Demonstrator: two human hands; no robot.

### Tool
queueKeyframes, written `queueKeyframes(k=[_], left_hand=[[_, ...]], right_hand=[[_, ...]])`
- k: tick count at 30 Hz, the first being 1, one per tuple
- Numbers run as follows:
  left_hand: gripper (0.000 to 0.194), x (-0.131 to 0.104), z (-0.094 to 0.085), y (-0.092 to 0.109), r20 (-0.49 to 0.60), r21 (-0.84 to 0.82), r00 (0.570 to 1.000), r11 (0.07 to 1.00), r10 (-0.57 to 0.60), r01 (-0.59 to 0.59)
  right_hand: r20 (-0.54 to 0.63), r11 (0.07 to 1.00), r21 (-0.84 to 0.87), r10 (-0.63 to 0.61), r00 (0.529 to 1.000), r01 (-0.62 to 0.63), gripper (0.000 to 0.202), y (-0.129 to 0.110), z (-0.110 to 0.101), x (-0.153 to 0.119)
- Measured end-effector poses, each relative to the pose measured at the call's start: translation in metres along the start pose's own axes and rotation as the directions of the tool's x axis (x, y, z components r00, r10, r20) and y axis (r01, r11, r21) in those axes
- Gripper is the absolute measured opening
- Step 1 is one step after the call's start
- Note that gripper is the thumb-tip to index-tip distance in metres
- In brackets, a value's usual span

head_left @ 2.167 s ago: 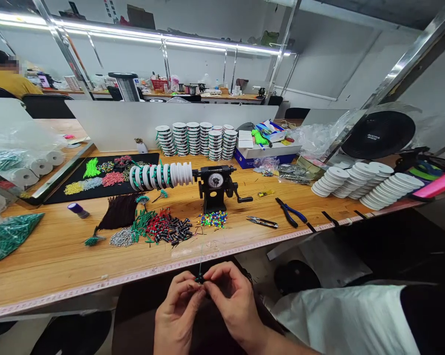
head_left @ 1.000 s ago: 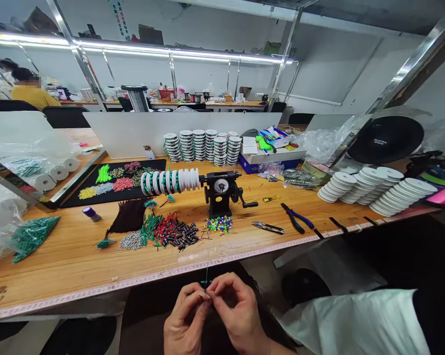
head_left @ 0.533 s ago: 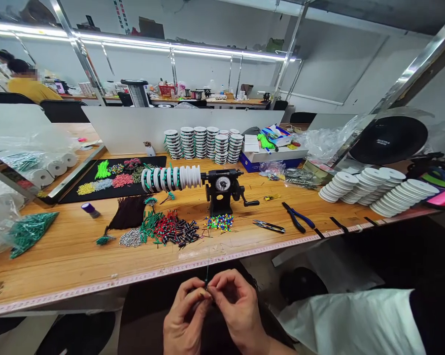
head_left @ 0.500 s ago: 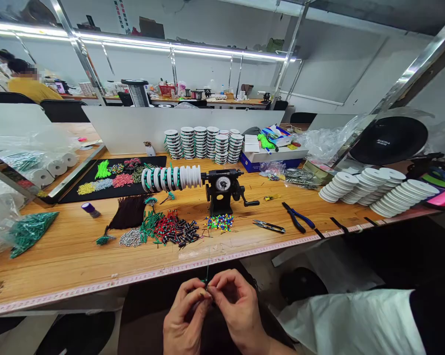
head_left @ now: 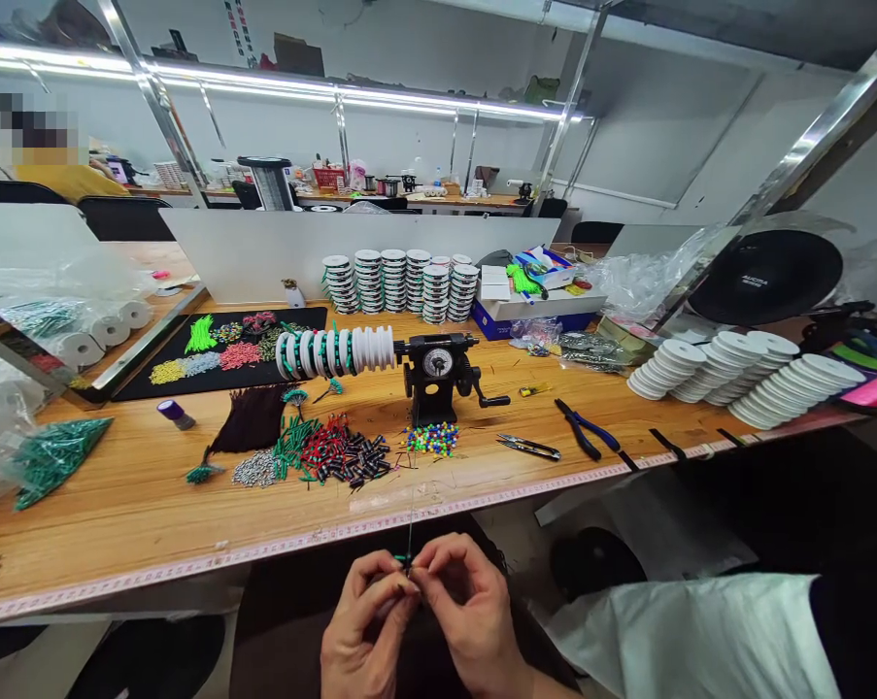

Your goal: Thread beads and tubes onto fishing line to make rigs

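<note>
In front of the table edge, my left hand [head_left: 371, 621] and my right hand [head_left: 471, 614] meet with fingertips pinched together. A thin dark line [head_left: 410, 524] runs down from the table edge into the pinch. Beside my left fingertips shows a small green piece [head_left: 401, 558]; the rest of it is hidden by the fingers. Beyond the hands lie small black parts [head_left: 365, 461], red pieces [head_left: 328, 445], green tubes [head_left: 292, 442], silvery bits [head_left: 255, 469] and coloured beads [head_left: 434, 439]. Behind the beads stands a black hand-crank winder [head_left: 432, 379] carrying white spools [head_left: 336, 350].
Thread snips [head_left: 529, 448] and pliers [head_left: 588, 429] lie to the right. Stacks of white spools [head_left: 794, 391] stand farther right, wound spools [head_left: 409, 282] at the back. On the left are a black mat [head_left: 139, 383] and a bag of green parts [head_left: 59, 461]. A seated person [head_left: 66, 180] is far left.
Both hands stay almost in place, still pinched together. The small green piece shows slightly more beside the left fingertips. The camera view has shifted very slightly.
</note>
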State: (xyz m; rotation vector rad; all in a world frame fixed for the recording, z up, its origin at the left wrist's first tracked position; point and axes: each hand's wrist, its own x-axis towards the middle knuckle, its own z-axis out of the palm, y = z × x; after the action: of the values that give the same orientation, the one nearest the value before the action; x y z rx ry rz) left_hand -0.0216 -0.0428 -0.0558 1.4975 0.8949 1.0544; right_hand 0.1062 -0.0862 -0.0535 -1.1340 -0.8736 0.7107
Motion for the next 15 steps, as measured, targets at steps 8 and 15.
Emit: queueKeyframes(k=[8, 15], left_hand=[[0.009, 0.002, -0.003, 0.0, -0.011, 0.04, 1.0, 0.999, 0.01, -0.01], [0.03, 0.006, 0.004, 0.003, -0.107, 0.002, 0.994, 1.0, -0.018, 0.018]], right_hand=[[0.024, 0.995, -0.072, -0.074, 0.997, 0.076, 0.011, -0.004, 0.001, 0.005], [0.027, 0.982, -0.116, -0.147, 0.989, 0.149, 0.013, 0.006, 0.002, 0.003]])
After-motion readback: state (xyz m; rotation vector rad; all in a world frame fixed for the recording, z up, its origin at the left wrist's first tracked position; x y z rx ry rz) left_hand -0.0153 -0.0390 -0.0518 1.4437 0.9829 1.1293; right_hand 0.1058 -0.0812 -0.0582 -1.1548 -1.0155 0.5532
